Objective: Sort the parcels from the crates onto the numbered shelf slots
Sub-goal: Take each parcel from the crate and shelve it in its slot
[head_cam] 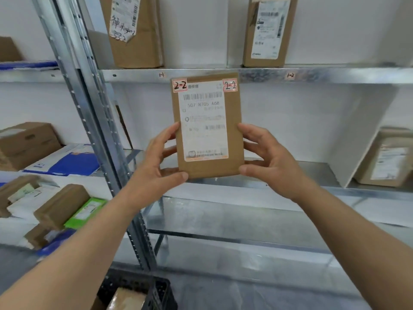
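Note:
I hold a flat brown parcel [232, 135] upright in front of the metal shelf. Its white label faces me, with two red-edged stickers reading "2-2" at the top corners. My left hand [156, 166] grips its lower left edge and my right hand [268, 162] grips its lower right edge. Behind it, the upper shelf rail [335, 75] carries small tags "1-1" and "1-2". A black crate [156, 291] with another brown parcel [127, 300] inside sits at the bottom edge.
Two brown parcels [136, 30] [268, 30] stand on the top shelf. Another parcel [386, 159] leans at the right of the middle shelf. The left rack holds boxes [26, 142], blue-white mailers [67, 162] and a green packet [87, 211]. A grey upright post [93, 121] divides the racks.

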`<state>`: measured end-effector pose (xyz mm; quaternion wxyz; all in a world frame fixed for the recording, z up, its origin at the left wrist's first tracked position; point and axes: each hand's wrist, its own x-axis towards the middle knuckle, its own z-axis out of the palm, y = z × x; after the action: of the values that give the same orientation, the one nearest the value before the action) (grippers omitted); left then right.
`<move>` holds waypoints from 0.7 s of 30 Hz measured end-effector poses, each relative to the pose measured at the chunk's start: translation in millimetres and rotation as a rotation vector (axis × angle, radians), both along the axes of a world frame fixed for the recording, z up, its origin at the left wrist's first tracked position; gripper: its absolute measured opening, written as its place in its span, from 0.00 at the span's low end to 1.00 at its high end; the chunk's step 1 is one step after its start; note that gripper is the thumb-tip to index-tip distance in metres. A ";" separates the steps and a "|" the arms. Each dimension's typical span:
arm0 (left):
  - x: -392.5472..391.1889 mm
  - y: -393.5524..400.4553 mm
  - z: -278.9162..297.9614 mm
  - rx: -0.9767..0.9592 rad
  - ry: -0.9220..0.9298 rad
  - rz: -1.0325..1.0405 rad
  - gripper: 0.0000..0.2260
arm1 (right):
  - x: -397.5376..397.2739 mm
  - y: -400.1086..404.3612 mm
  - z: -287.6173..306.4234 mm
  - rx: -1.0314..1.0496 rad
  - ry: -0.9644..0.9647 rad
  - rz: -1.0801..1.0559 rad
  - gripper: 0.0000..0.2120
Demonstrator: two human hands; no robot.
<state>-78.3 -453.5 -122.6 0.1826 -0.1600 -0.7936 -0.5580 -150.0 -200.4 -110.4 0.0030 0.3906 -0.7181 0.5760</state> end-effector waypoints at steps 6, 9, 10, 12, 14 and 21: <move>-5.9 15.9 -14.9 0.016 -0.065 -0.097 0.38 | 24.1 21.3 -14.1 0.033 -0.062 -0.135 0.34; -6.2 22.6 -24.0 0.025 -0.087 -0.154 0.38 | 36.4 29.6 -20.3 0.055 -0.085 -0.196 0.33; -5.5 24.6 -27.8 0.029 -0.090 -0.170 0.39 | 41.3 31.9 -23.0 0.058 -0.088 -0.213 0.33; -1.6 28.6 -38.7 0.021 -0.091 -0.199 0.39 | 52.9 36.9 -33.1 0.041 -0.110 -0.233 0.33; 5.6 32.6 -56.5 0.014 -0.102 -0.229 0.40 | 66.2 41.0 -50.7 0.018 -0.163 -0.246 0.34; 21.1 32.9 -116.5 0.027 -0.222 -0.245 0.39 | 87.2 39.1 -105.8 0.047 -0.336 -0.295 0.33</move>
<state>-57.2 -420.6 -239.1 0.0264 -0.1904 -0.7758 -0.6010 -62.9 -161.3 -216.1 -0.0418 0.1799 -0.7710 0.6095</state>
